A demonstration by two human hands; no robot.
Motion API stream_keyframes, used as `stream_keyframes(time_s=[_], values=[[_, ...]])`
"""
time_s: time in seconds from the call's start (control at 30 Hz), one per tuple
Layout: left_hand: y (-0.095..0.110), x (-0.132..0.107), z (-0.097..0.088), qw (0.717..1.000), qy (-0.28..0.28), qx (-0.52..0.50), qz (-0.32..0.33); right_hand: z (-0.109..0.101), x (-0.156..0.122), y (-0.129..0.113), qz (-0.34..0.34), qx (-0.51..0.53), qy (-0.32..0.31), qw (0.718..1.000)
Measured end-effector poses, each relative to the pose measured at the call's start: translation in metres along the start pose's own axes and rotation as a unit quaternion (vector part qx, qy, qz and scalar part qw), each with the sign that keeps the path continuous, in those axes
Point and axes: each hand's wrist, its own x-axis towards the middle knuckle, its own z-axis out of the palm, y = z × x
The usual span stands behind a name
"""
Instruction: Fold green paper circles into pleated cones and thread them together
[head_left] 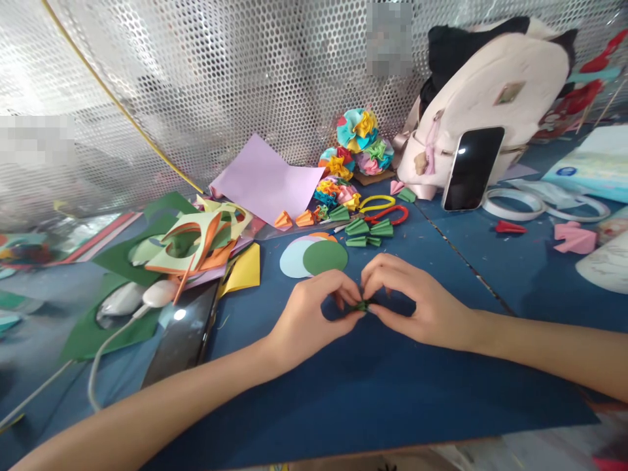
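Note:
My left hand [314, 316] and my right hand [417, 301] meet above a dark blue work mat [314, 405]. Between their fingertips they pinch a small piece of folded green paper [362, 305], mostly hidden by my fingers. Just beyond my left hand lie a green paper circle [324, 257] and a pale blue paper circle [292, 259], overlapping. Several folded green paper pieces [367, 229] sit farther back, out of reach of my fingertips.
Colourful paper flowers [357, 139] stand before a perforated metal wall [206, 85], beside a pale pink backpack [490, 85] with a phone [471, 169] against it. Scissor handles [387, 214], paper scraps [196, 239], another phone [184, 333] and tape rolls [515, 204] lie about.

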Motion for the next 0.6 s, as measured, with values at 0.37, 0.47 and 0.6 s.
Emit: stream_keyframes(time_s=[0.37,0.47,0.6], values=[[-0.0078,0.0013,0.0004,0.994,-0.006,-0.065,-0.083,0.0004,0.0022,0.0058,-0.026,0.011,-0.001,1.000],[-0.0078,0.0014,-0.0004,0.994,-0.011,-0.077,-0.081,0.0011,0.0017,0.0067,-0.019,0.007,-0.010,1.000],[-0.0054,0.0010,-0.0014,0.995,-0.013,-0.079,-0.053,0.0013,-0.0002,0.0063,-0.007,0.027,-0.023,0.999]])
